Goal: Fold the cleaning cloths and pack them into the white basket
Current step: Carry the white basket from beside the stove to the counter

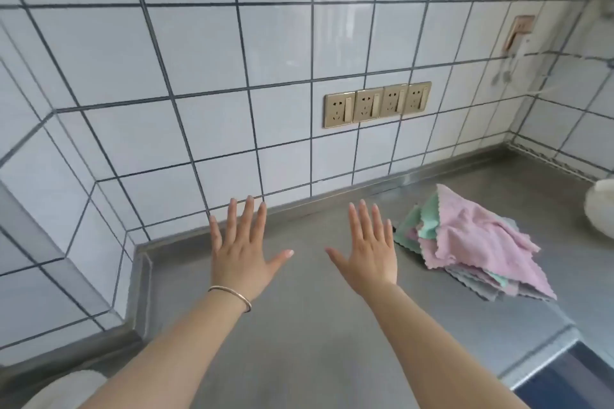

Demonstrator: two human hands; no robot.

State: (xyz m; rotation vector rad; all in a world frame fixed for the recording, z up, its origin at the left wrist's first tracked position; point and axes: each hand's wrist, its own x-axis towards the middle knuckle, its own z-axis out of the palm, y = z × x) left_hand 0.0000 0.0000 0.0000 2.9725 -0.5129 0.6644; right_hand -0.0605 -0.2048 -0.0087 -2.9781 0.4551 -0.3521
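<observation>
Clearly you've not begun: both hands, left hand [241,251] and right hand [370,249], hover with fingers [360,222] spread and empty over the desk [299,342], so reach for the top pink cloth [478,239] on the cleaning cloths [465,249] heaped toward its right edge.

Steel counter [299,325] with heaped cloths [471,246]

Both forearms are bare, with no sleeves in view. The left hand [241,254] has a thin metal bangle [232,295] around its wrist; the right hand [372,251] wears nothing. Fingernails look short and unpainted
</observation>
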